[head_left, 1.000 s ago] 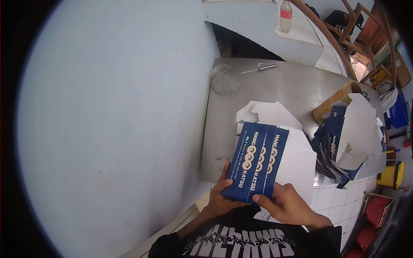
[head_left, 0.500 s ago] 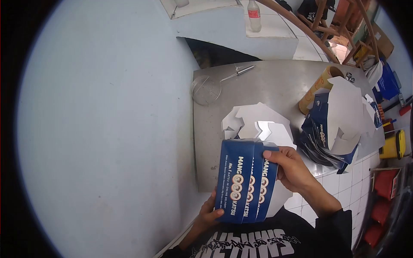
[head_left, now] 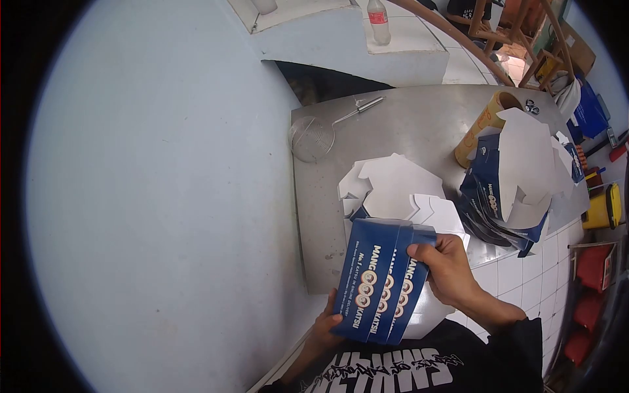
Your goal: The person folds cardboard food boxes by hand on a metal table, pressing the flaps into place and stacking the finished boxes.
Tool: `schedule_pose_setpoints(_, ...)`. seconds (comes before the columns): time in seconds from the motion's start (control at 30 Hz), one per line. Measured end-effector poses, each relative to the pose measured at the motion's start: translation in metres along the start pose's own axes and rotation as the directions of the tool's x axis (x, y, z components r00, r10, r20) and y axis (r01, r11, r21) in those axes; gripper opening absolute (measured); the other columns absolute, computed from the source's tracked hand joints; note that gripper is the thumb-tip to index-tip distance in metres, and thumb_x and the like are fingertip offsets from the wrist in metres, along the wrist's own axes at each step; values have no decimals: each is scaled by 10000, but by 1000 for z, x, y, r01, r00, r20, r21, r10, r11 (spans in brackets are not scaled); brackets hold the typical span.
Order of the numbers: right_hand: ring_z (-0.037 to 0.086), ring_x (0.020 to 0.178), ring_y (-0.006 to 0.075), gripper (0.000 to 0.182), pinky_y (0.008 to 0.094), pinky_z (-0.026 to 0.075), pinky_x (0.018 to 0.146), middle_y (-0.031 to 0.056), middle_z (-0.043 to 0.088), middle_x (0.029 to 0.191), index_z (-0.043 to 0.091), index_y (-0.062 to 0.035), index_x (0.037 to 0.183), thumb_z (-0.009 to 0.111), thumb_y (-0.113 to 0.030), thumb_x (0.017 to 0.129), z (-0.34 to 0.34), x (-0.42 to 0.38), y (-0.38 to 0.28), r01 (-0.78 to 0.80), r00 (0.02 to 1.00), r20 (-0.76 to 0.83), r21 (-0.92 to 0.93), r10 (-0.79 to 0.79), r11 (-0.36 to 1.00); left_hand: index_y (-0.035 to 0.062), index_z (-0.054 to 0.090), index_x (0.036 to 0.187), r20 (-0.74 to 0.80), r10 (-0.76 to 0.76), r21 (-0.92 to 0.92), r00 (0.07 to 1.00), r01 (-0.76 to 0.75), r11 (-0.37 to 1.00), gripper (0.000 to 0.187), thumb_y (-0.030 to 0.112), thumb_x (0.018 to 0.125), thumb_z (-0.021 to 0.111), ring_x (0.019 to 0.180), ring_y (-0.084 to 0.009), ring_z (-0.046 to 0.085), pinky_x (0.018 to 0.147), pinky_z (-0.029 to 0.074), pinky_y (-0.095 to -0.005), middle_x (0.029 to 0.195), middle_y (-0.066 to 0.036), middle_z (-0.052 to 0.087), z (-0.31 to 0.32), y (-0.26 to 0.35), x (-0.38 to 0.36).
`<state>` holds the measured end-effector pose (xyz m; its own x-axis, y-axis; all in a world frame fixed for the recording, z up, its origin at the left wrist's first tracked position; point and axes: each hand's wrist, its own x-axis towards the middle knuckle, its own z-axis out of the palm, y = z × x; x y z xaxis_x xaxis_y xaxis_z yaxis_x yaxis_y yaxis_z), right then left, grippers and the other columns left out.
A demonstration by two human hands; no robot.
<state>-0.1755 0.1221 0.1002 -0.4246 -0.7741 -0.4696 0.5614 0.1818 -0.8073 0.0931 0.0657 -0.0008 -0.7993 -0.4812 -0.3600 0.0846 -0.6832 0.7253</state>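
I hold a blue printed carton box (head_left: 373,281) in front of my chest, above the near edge of a steel counter (head_left: 406,124). My left hand (head_left: 325,322) grips its lower left corner from underneath. My right hand (head_left: 445,265) clasps its upper right edge, fingers curled over the top. White flaps of the box show behind my right hand. Flat white carton blanks (head_left: 393,180) lie on the counter just beyond the box.
A stack of blue and white unfolded cartons (head_left: 517,190) lies at the counter's right, beside a cardboard tube (head_left: 481,124). A wire skimmer (head_left: 314,136) rests at the far left corner. A plastic bottle (head_left: 377,19) stands on a ledge behind. A pale wall fills the left.
My right hand went from the box's bottom edge to its upper right edge. The box came closer to my chest and tilted; my left hand stayed at its lower left.
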Motion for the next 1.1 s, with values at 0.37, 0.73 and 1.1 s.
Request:
schedule_pose_setpoints(0.37, 707, 709, 187, 380, 278, 581, 606, 142, 706, 774, 672, 84, 933, 609, -290, 965, -6, -13, -15, -119, 981, 150, -45, 124, 992, 19, 263, 1493, 35, 89, -383, 995, -69, 921, 667, 246, 896, 454, 1353, -345, 428, 1133, 363, -499, 1464, -235, 397, 5, -4, 8)
schedule_pose_setpoints(0.73, 654, 932, 254, 413, 352, 510, 840, 95, 646, 1028, 647, -55, 1027, 816, -122, 657, -12, 15, -36, 830, 346, 692, -540, -634, -137, 26, 272, 1488, -1, -136, -84, 991, 136, 987, 770, 370, 835, 489, 1346, -347, 429, 1116, 379, -492, 1462, -239, 392, -24, -6, -12)
schedule_pose_setpoints(1.1, 680, 981, 244, 421, 328, 539, 816, 105, 712, 1052, 663, -59, 1005, 855, -162, 645, -13, 20, -33, 829, 439, 657, -560, -612, -7, 27, 272, 1484, 2, -102, -139, 995, 101, 985, 785, 367, 820, 517, 1329, -346, 441, 1098, 397, -486, 1443, -237, 403, -16, -10, -5)
